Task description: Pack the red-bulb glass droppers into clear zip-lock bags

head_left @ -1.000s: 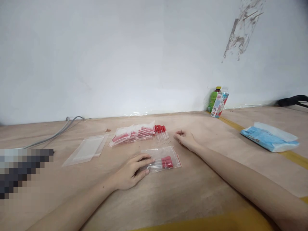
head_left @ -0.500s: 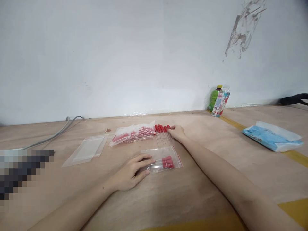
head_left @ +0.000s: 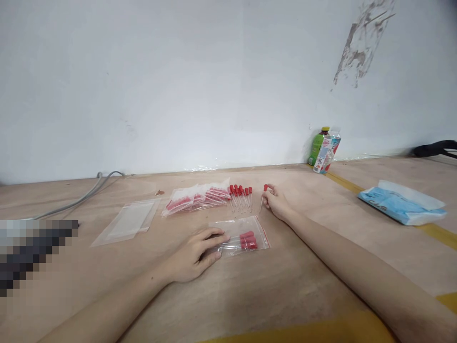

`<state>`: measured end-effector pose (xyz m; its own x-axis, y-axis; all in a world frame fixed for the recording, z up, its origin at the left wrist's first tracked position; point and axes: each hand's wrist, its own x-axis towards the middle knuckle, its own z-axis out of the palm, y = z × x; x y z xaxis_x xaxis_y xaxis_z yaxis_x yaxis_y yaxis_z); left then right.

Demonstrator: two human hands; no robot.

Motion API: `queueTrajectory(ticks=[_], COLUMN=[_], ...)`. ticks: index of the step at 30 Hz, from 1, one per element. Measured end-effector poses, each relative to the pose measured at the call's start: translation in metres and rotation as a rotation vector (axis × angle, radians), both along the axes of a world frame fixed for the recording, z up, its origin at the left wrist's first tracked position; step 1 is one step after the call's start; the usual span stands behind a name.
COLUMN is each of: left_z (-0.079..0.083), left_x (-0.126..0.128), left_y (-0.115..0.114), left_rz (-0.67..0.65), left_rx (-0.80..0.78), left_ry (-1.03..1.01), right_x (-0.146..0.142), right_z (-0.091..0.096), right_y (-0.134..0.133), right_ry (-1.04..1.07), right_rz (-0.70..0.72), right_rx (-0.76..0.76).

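My right hand [head_left: 276, 202] pinches a glass dropper [head_left: 264, 189] by its red rubber bulb, the thin tube pointing down towards the table. Just left of it, several loose droppers [head_left: 241, 193] lie with bulbs facing the wall. My left hand [head_left: 200, 252] lies over the left end of a clear zip bag [head_left: 262, 228], fingers stretched out and thumb apart. Several droppers are inside this bag, their red bulbs towards the zip end on the right. Filled zip bags [head_left: 194, 197] overlap in a row behind my left hand.
Flat clear bags [head_left: 130, 219] lie at the left, near a grey cable [head_left: 78, 202]. A green bottle [head_left: 316, 147] and a carton [head_left: 325, 155] stand against the wall. A blue-and-white packet [head_left: 402, 202] lies at the right. Yellow tape [head_left: 307, 331] crosses the table's near edge.
My right hand has moved right, away from the loose droppers, bringing one dropper with it. The left hand and the bag beneath it have stayed in place.
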<state>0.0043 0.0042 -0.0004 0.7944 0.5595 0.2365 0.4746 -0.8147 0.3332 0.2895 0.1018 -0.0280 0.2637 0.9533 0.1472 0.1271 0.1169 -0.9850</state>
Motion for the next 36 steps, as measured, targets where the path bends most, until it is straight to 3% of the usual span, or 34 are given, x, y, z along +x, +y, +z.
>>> queueTrajectory(ticks=[6,9,15,21,26,30,36], left_z=[0.001,0.001,0.001,0.001,0.001,0.003,0.005], left_x=[0.001,0.001,0.001,0.000,0.000,0.001,0.003], left_y=[0.000,0.000,0.000,0.000,0.000,-0.001,-0.002], left_rz=[0.000,-0.006,-0.008,-0.013,-0.016,-0.008,-0.005], left_rx=[-0.005,0.001,0.000,0.002,-0.003,-0.012,-0.028], left_ry=[0.003,0.001,-0.007,0.006,0.013,0.004,-0.007], right_x=[0.010,0.009,0.000,-0.008,-0.009,-0.008,-0.006], right_z=[-0.005,-0.004,0.002,0.005,0.004,0.003,0.003], right_y=[-0.063,-0.081,-0.085,-0.097,-0.099,-0.096,-0.092], right_ry=[0.145,0.242,0.449,0.441,0.442,0.319,-0.145], right_rz=[0.067,0.031,0.051,0.179,0.130,0.168,0.362], right_rx=[0.054,0.061,0.035,-0.046,-0.008,-0.046,-0.134])
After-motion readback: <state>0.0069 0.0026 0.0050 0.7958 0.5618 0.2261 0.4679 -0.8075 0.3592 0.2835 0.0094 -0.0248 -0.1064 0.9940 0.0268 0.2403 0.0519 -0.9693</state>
